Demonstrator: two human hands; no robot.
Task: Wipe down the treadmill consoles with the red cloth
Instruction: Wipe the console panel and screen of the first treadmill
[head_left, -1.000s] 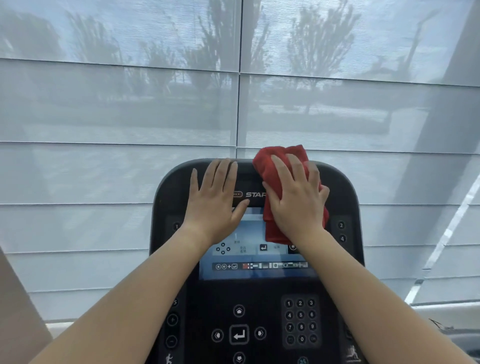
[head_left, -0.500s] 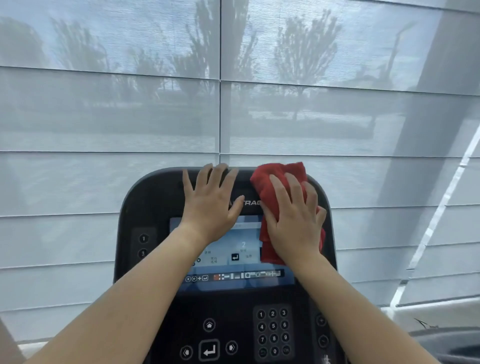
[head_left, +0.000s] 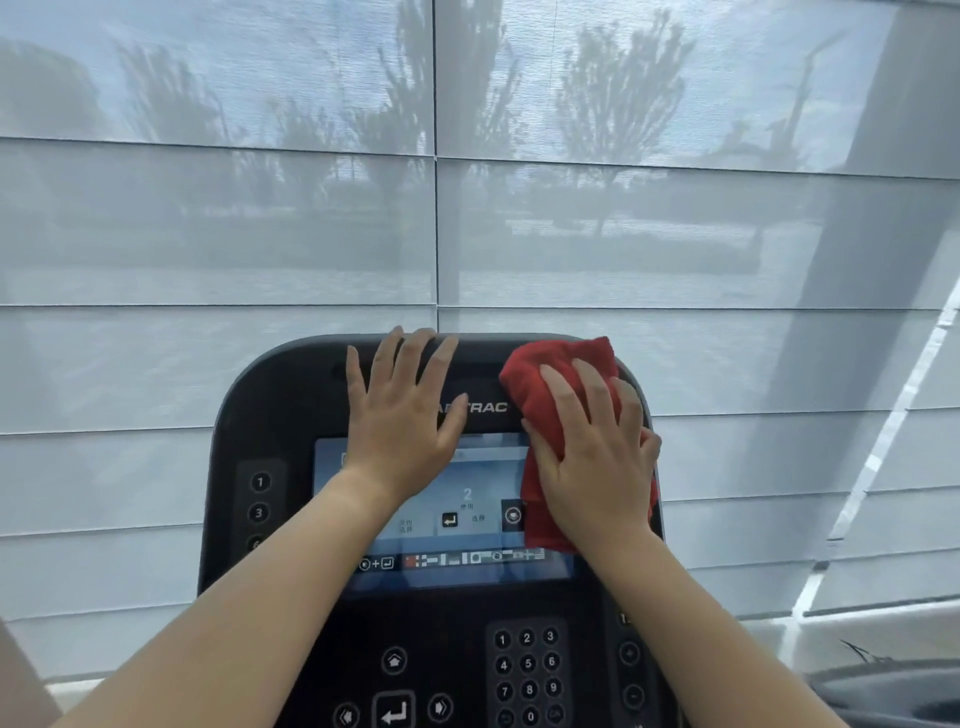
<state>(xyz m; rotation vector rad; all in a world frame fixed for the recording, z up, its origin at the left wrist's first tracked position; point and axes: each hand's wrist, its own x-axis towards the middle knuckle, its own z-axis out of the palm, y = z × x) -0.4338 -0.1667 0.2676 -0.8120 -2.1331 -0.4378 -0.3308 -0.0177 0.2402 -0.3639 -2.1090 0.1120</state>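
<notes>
Shifted rightward, bunched red cloth (head_left: 558, 395) covers console's (head_left: 270, 415) upper-right corner.

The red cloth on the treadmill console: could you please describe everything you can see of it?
The red cloth is a soft, bunched fabric that looks like terry towel, crumpled into thick folds. It lies pressed against the upper right part of the black treadmill console, reaching from near the top edge down over the right edge of the lit screen. The right hand lies flat on it with fingers spread, covering its middle. The left hand rests on the console beside it, not touching it.
</notes>
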